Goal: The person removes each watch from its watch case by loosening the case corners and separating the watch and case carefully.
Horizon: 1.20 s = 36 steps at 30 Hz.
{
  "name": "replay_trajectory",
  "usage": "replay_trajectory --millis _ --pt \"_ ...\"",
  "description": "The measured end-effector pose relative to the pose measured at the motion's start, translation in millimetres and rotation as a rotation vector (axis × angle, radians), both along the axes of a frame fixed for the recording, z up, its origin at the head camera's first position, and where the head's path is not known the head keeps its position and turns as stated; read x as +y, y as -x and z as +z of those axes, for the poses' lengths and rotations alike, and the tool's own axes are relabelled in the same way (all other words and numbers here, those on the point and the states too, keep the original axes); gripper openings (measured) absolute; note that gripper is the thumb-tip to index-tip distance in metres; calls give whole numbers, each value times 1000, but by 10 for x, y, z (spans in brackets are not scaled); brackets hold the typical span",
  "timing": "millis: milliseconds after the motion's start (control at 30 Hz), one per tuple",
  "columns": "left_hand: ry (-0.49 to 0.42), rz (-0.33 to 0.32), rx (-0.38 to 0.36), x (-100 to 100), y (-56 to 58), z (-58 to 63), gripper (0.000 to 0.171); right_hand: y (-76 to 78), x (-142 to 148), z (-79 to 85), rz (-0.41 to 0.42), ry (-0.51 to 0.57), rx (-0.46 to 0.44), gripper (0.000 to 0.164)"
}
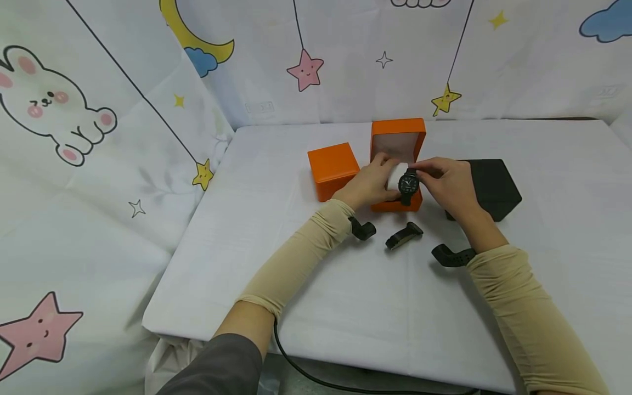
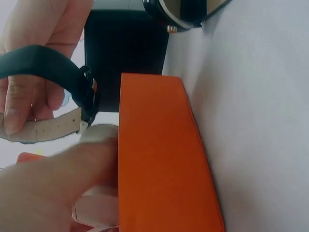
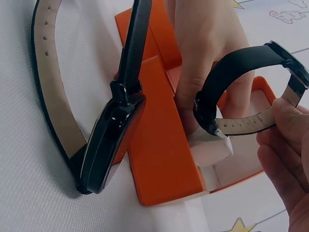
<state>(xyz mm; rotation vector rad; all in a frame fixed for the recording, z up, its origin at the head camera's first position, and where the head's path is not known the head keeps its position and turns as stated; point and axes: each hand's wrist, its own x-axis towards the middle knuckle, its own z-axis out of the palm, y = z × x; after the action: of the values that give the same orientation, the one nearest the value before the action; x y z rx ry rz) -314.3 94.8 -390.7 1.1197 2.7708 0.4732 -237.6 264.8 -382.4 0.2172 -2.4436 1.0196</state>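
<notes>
My right hand pinches a black-strapped wristwatch by its strap. In the right wrist view the strap of this watch curves in an open loop, with a pale lining with holes. My left hand reaches into an open orange watch box and grips the white cushion there, thumb on the near side. The watch hangs right beside the cushion. A second black watch stands on its side on the table in front of the box.
A closed orange box stands left of the open one. To the right is a black box. White cloth covers the table, and a printed curtain hangs behind it. A black cable runs below the front edge.
</notes>
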Motion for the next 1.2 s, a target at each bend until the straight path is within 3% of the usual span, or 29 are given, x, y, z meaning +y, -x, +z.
replay_trajectory --millis 500,733,933,1100,1200 --pt "62 -17 107 0 -22 -40 65 -9 -14 18 -12 -23 -37 18" --pt "122 -38 95 28 -34 -49 58 -13 -9 10 -20 -27 -37 18" --pt "128 -57 110 42 -44 -25 63 -22 4 17 -39 -18 -49 19" --pt "120 -109 122 33 -59 120 64 -30 54 64 -54 24 -29 17" --pt "84 -122 101 -27 -104 299 48 -19 92 103 -75 49 -17 17"
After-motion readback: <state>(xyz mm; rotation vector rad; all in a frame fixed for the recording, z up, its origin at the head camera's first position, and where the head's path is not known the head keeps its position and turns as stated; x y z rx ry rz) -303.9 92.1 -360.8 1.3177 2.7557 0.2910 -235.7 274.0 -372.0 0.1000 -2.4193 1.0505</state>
